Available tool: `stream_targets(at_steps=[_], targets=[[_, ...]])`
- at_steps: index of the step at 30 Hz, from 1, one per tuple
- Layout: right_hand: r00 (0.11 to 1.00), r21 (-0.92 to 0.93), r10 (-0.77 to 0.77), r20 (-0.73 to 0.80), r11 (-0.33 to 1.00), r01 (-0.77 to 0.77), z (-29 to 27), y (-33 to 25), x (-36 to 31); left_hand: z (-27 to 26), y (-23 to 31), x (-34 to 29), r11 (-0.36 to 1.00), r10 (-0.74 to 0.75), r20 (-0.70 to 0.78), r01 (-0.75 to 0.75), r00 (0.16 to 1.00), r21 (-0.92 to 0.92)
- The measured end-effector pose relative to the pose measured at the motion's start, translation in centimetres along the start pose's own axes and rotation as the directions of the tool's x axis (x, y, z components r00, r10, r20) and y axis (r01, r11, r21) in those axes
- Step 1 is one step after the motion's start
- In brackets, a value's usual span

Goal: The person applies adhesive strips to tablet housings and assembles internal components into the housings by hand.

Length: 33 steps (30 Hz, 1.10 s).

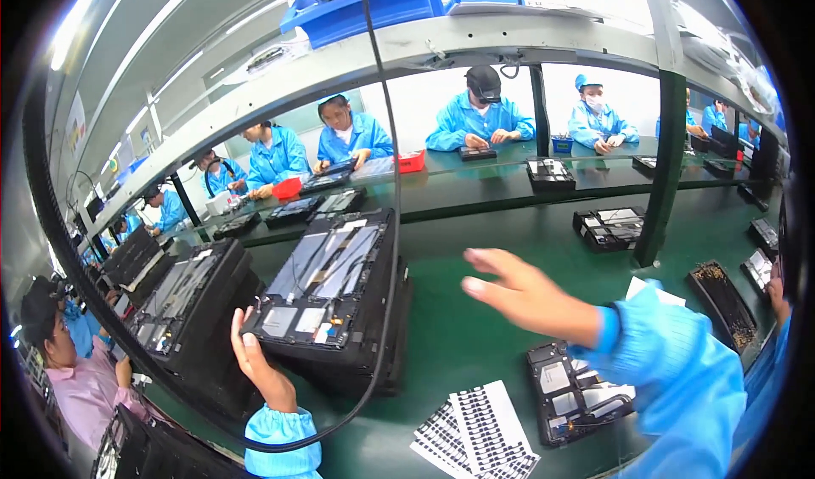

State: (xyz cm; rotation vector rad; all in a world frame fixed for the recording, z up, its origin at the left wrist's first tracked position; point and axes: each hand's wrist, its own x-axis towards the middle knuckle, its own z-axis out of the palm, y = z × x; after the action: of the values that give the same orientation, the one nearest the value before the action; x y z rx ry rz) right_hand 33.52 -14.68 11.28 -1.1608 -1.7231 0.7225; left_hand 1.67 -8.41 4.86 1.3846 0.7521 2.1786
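Note:
My left hand [261,367] is at the near left corner of a tall stack of black trays. Its fingers are stretched out along the edge of the top tray [316,285], and I cannot tell whether they press on it. In that tray lies an opened electronic device with silver panels, thin cables and small coloured parts. My right hand [535,296] hangs in the air over the green bench, right of the stack, fingers stretched and thumb apart, holding nothing. Below my right forearm lies another black tray with device parts [564,394], partly covered by my sleeve.
White sheets of black labels [484,428] lie on the bench [458,309]. A second tray stack [187,301] stands at left. A black cable [392,182] hangs in front. A box of small brass-coloured pieces [722,305] sits at right, near a post [662,165]. Co-workers sit across and alongside.

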Motion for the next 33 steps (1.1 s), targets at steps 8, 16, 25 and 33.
stream_targets(at_steps=[8, 16, 25, 33], targets=[[0.961, 0.070, -0.115, -0.250, 0.988, 0.136, 13.7, 1.0, 9.6, 1.0, -0.1, -0.7, 0.994, -0.101, -0.049, 0.100, 0.994, -0.035], [0.978, 0.476, -0.151, -0.142, 0.856, 0.201, 11.5, 1.4, 9.1, -1.4, -0.6, -1.3, 0.984, -0.168, -0.043, 0.165, 0.985, -0.069], [0.875, -0.120, 0.331, 0.353, 0.944, -0.308, 9.5, 10.4, 5.7, -0.3, -0.5, -8.2, 0.821, -0.571, 0.073, 0.567, 0.818, 0.069], [0.986, -0.240, 0.071, 0.152, 0.970, -0.033, 15.3, 12.5, 8.0, -2.0, -11.6, 0.6, 0.707, -0.690, 0.070, 0.691, 0.720, -0.148]])
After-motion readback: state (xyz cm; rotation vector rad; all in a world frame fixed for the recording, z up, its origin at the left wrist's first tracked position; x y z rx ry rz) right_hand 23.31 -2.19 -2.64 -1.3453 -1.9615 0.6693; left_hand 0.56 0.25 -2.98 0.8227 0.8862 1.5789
